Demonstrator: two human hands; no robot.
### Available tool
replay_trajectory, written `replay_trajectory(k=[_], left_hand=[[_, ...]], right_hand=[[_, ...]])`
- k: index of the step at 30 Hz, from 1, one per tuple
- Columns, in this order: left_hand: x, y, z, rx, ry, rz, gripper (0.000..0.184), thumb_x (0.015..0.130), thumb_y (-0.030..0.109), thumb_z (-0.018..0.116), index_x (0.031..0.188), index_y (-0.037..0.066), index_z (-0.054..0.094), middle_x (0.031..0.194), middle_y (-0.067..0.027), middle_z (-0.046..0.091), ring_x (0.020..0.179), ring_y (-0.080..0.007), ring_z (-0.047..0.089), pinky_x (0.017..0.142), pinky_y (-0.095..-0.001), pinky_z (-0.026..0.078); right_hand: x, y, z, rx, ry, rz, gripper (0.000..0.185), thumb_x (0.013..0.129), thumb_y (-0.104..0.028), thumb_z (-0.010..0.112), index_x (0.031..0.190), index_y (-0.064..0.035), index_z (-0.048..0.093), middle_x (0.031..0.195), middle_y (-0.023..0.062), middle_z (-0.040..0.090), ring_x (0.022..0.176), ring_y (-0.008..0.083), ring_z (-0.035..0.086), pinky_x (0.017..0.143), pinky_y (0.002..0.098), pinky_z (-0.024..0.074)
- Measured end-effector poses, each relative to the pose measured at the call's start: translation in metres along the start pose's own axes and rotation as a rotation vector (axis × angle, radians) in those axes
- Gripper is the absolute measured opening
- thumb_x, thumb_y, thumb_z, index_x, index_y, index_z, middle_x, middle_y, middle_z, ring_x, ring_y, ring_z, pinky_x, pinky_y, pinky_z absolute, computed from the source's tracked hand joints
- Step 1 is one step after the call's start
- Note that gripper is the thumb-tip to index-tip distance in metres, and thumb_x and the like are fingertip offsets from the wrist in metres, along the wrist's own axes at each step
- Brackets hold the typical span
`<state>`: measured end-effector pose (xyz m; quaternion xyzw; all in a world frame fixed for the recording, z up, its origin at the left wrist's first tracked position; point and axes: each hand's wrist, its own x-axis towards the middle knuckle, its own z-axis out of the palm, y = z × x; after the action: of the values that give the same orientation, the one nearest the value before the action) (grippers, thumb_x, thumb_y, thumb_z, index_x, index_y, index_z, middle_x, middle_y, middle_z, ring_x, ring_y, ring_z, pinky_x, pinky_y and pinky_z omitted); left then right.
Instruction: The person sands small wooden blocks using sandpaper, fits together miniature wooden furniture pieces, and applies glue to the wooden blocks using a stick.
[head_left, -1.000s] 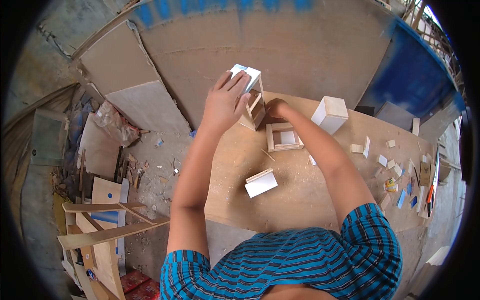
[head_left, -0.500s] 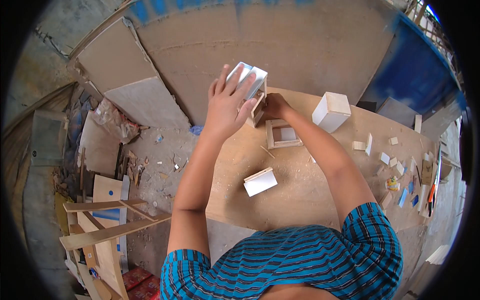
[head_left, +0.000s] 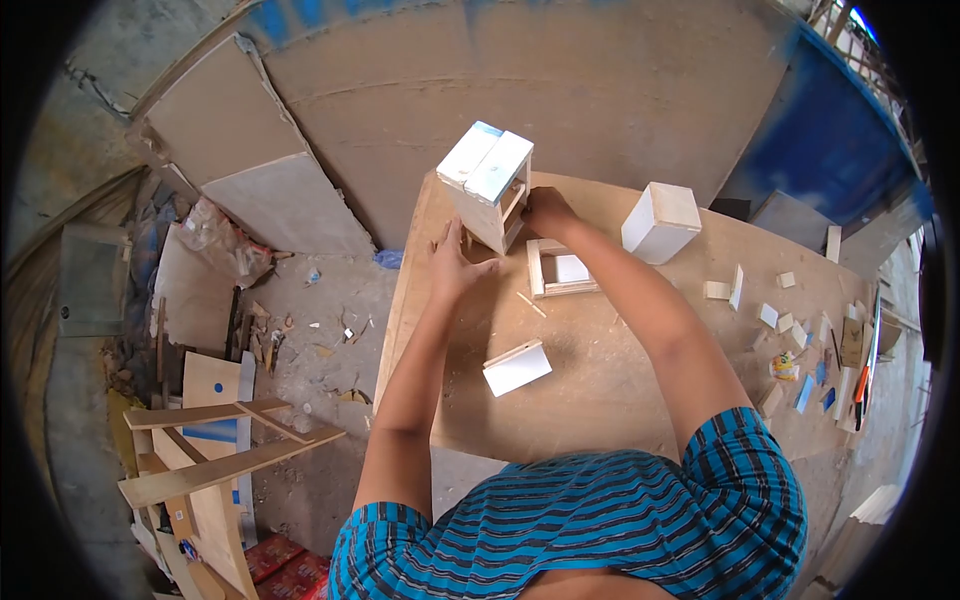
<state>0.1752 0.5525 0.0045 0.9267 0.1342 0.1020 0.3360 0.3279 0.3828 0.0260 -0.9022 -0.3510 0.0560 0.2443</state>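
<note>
A small upright wooden cabinet [head_left: 483, 215] with a white two-board top stands at the far end of the wooden table; its open side with crosspieces faces right. My left hand [head_left: 462, 266] is low beside its near left side, thumb and fingers apart, holding nothing. At the cabinet's right edge my right hand [head_left: 548, 212] is closed on it, its fingertips partly hidden. Just nearer than that hand lies a small open wooden frame [head_left: 541, 272], partly covered by my right forearm. A white panel with a wooden strip [head_left: 518, 369] rests closer to me.
The wooden table [head_left: 590, 400] carries a white-sided box [head_left: 660, 225] at the right. Farther right are several small offcuts, a yellow packet [head_left: 785, 367] and an orange-handled tool [head_left: 861, 386]. A thin stick [head_left: 532, 304] lies mid-table. Wooden boards [head_left: 230, 465] stand left, above a littered floor.
My left hand has come off the cabinet's top and moved down and nearer, to beside its lower left side. My right hand stays at the cabinet's right edge.
</note>
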Motion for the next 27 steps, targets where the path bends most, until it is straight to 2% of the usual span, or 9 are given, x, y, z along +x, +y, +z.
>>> replay_trajectory(k=[2,6,9,14,17,24,27], left_hand=[[0.001,0.009,0.002,-0.056,0.015,0.000,0.099,0.055,0.038,0.089,0.135,0.001,0.044,0.133,-0.0167,0.055,0.126,-0.0318,0.048,0.110,-0.0540,0.020],[0.003,0.014,0.009,-0.078,0.091,-0.008,0.081,0.055,0.038,0.089,0.119,0.001,0.055,0.113,-0.0145,0.064,0.104,-0.0294,0.059,0.107,-0.0503,0.024],[0.001,0.017,0.010,-0.065,0.118,-0.008,0.076,0.055,0.037,0.089,0.114,0.002,0.057,0.105,-0.0139,0.067,0.100,-0.0295,0.061,0.108,-0.0490,0.024],[-0.001,0.015,0.019,-0.085,0.209,0.032,0.075,0.055,0.035,0.088,0.115,0.002,0.058,0.101,-0.0141,0.069,0.099,-0.0295,0.063,0.110,-0.0488,0.023],[0.000,0.014,0.023,-0.112,0.212,0.030,0.074,0.055,0.035,0.087,0.114,0.001,0.059,0.099,-0.0146,0.069,0.097,-0.0296,0.064,0.111,-0.0481,0.023],[0.002,0.011,0.027,-0.128,0.235,0.042,0.071,0.055,0.035,0.087,0.112,0.002,0.060,0.092,-0.0141,0.070,0.091,-0.0299,0.066,0.111,-0.0474,0.026],[0.003,0.010,0.026,-0.123,0.218,0.056,0.071,0.054,0.035,0.087,0.110,0.001,0.060,0.097,-0.0157,0.069,0.099,-0.0315,0.062,0.108,-0.0456,0.032]], right_hand=[[0.000,0.000,0.000,0.014,-0.005,0.020,0.023,0.076,-0.018,0.063,0.073,0.0035,0.068,0.082,0.0252,0.066,0.082,0.0398,0.065,0.077,0.0468,0.0513],[-0.003,-0.008,-0.012,-0.047,-0.118,0.048,0.024,0.080,-0.020,0.059,0.085,0.0010,0.071,0.093,0.0225,0.068,0.092,0.0371,0.065,0.086,0.0452,0.0505],[-0.002,-0.005,-0.010,-0.030,-0.123,0.042,0.025,0.081,-0.020,0.059,0.085,0.0014,0.071,0.094,0.0229,0.068,0.093,0.0373,0.065,0.087,0.0454,0.0500],[0.000,0.002,-0.010,0.022,-0.145,-0.003,0.027,0.083,-0.022,0.058,0.086,0.0021,0.070,0.094,0.0233,0.068,0.093,0.0386,0.064,0.087,0.0455,0.0500],[0.005,0.006,-0.009,-0.074,-0.181,-0.081,0.029,0.084,-0.023,0.056,0.087,0.0021,0.070,0.094,0.0232,0.068,0.093,0.0388,0.064,0.087,0.0454,0.0499],[0.005,0.006,-0.004,-0.073,-0.138,-0.044,0.029,0.083,-0.022,0.055,0.086,0.0021,0.070,0.093,0.0228,0.068,0.092,0.0383,0.065,0.087,0.0454,0.0503],[0.004,0.004,-0.003,-0.075,-0.146,-0.027,0.028,0.082,-0.021,0.055,0.086,0.0019,0.071,0.094,0.0225,0.068,0.092,0.0379,0.065,0.086,0.0451,0.0504]])
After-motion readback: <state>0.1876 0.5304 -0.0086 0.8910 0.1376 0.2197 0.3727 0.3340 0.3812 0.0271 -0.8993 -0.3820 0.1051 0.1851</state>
